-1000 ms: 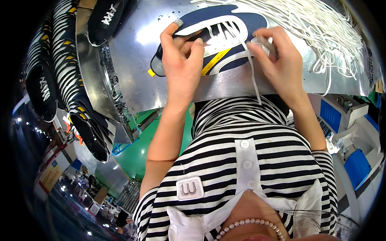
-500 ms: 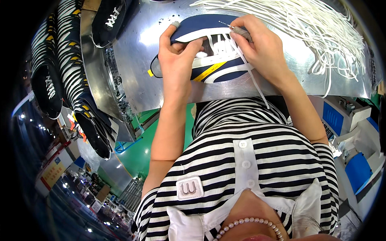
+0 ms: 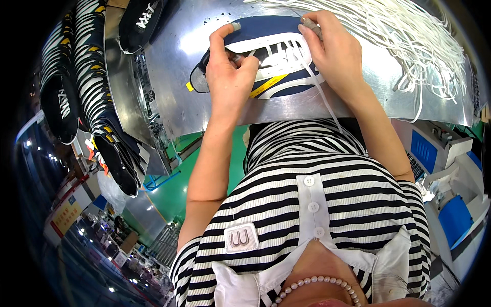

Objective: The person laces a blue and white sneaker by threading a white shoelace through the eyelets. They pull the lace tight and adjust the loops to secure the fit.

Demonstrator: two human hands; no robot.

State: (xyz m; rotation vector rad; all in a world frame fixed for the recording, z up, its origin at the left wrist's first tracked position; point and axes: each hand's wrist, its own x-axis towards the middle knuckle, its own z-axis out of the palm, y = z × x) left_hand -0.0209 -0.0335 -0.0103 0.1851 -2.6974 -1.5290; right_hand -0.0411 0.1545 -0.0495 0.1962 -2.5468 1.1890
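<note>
A navy shoe upper with white trim, a yellow stripe and a grey heel lies on the metal table in front of me. White lace crosses its opening, and a loose lace end hangs over the table's near edge. My left hand grips the upper near the heel end, thumb at the opening, a grey covering on one fingertip. At the toe end, my right hand is closed around the grey wrapped handle of a thin metal hook tool. The tool's tip is hard to make out.
A large heap of white laces spreads over the table's right side. Long stacks of striped shoe uppers stand at the left, with a laced black upper beside them. White-and-blue equipment stands at the lower right.
The upper has shifted slightly away from me and turned, showing more of its opening. My left hand has moved a little right; my right hand has risen, and the tool's tip no longer points left over the upper.
</note>
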